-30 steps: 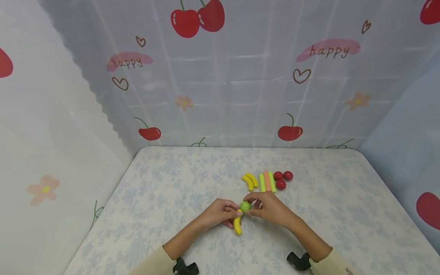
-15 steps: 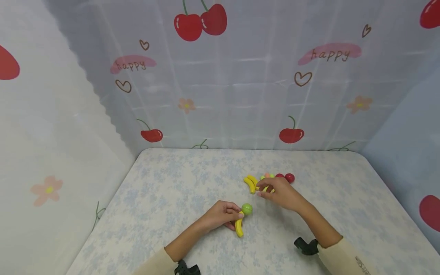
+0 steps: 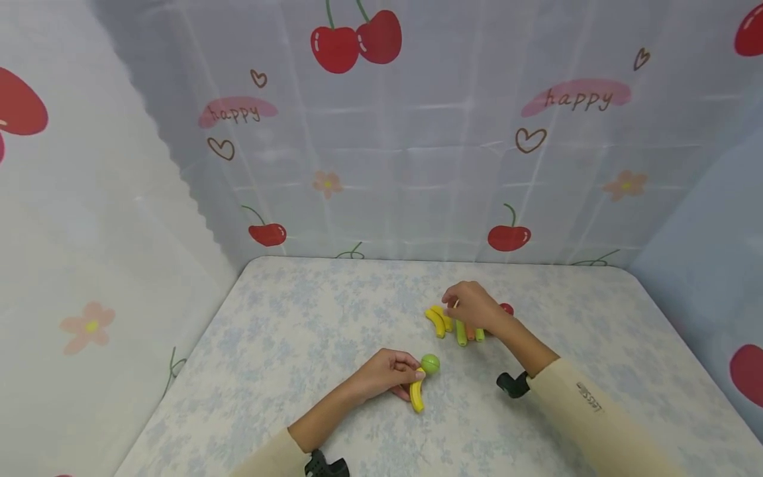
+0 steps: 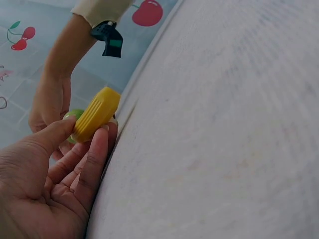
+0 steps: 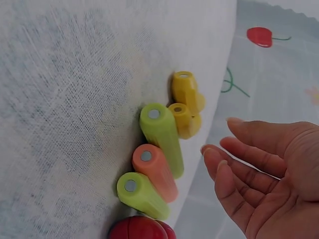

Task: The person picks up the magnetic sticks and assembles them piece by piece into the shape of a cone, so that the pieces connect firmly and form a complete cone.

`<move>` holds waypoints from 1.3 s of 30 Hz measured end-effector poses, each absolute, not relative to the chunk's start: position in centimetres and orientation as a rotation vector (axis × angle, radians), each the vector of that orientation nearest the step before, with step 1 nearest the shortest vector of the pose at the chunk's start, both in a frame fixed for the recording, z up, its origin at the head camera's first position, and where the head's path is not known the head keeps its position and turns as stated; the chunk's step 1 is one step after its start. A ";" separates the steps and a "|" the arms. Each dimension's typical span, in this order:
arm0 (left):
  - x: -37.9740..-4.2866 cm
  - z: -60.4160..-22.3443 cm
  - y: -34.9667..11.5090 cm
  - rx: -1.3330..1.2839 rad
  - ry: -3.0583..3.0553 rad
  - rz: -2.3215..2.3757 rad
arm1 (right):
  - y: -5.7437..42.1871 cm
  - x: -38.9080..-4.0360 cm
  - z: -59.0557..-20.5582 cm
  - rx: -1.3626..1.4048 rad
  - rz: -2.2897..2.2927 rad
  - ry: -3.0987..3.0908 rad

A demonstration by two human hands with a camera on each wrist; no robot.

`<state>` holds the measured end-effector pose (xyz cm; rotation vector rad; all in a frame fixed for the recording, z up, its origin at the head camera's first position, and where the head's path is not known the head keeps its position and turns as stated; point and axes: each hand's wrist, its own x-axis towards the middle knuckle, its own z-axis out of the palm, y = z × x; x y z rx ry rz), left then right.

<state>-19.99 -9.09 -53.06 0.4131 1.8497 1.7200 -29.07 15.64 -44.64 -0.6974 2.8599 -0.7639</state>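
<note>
My left hand [image 3: 381,374] pinches a yellow curved stick [image 3: 416,397] between thumb and fingers, low at the table's middle. A green ball [image 3: 430,364] sits at the stick's far end. My right hand [image 3: 475,308] is over a row of loose pieces farther back, its fingers loosely bent and holding nothing. Close by lie two more yellow curved sticks [image 3: 437,322]. In the right wrist view, a light green stick [image 5: 162,134], an orange stick [image 5: 155,172] and another light green stick [image 5: 142,193] lie side by side, each with a grey disc in its end.
A red ball [image 3: 507,309] shows behind my right forearm; red balls [image 5: 139,229] also appear at the bottom of the right wrist view. The blue-patterned tabletop [image 3: 310,311] ends at a cherry-printed curtain [image 3: 381,199].
My right hand has left the green ball and moved back to the row of pieces. The left hand keeps its grip on the yellow curved stick, nearly still.
</note>
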 end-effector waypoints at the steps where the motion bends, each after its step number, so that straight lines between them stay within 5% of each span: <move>1: -20.0 -53.1 -9.1 0.411 1.849 1.719 | 15.5 -29.4 -44.8 -0.680 -0.750 2.854; 26: -20.1 -52.9 -9.2 0.404 1.809 1.721 | 12.9 -31.3 -47.3 -0.436 -0.710 2.842; 39: -19.9 -53.0 -9.1 0.403 1.801 1.733 | 13.4 -28.6 -45.6 -0.582 -0.831 2.976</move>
